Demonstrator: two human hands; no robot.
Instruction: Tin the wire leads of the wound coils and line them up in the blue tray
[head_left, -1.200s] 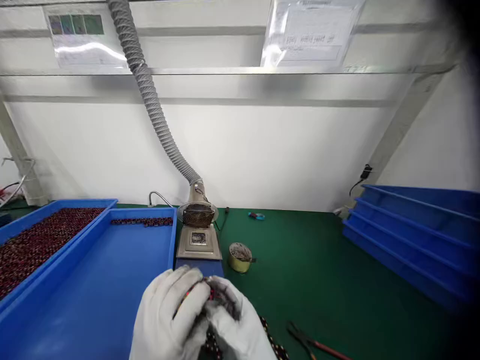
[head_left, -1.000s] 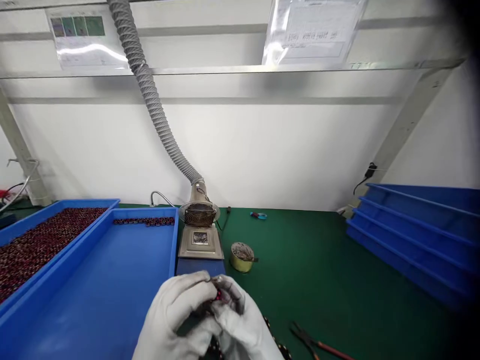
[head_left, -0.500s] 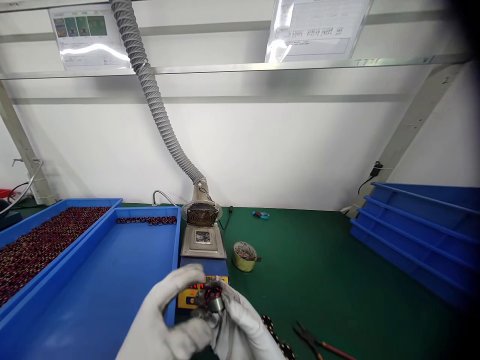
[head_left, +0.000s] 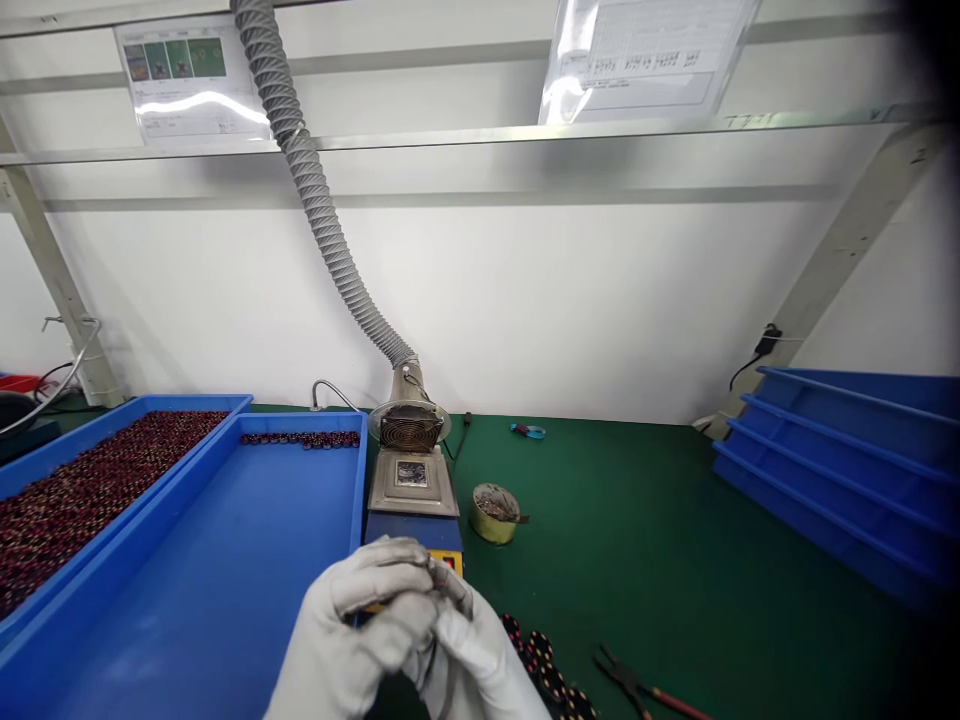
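Note:
In front of the solder pot [head_left: 411, 503], my two hands meet in white gloves. My left hand [head_left: 360, 620] is curled closed, its thumb and fingertips pressed against the right fingers. What sits between those fingertips is covered by the glove. My right hand [head_left: 480, 645] is closed too, around a small metal part with reddish wire windings that showed a moment ago and is now almost wholly hidden. Close by my right hand lie several dark round parts [head_left: 547, 665] with copper-coloured dots, on the green mat [head_left: 637, 560].
A blue tray [head_left: 225, 560] holds a row of small wound parts at its far end; another blue tray [head_left: 112, 480] is full of them. A tin [head_left: 495, 515], pliers [head_left: 630, 685] and small cutters [head_left: 528, 431] lie right. Stacked blue trays [head_left: 840, 470] stand far right. A grey hose [head_left: 322, 210] hangs above.
My left hand has closed in from the left onto the right fingertips, covering the wound part. Its fingers were spread apart before. The view has shifted slightly.

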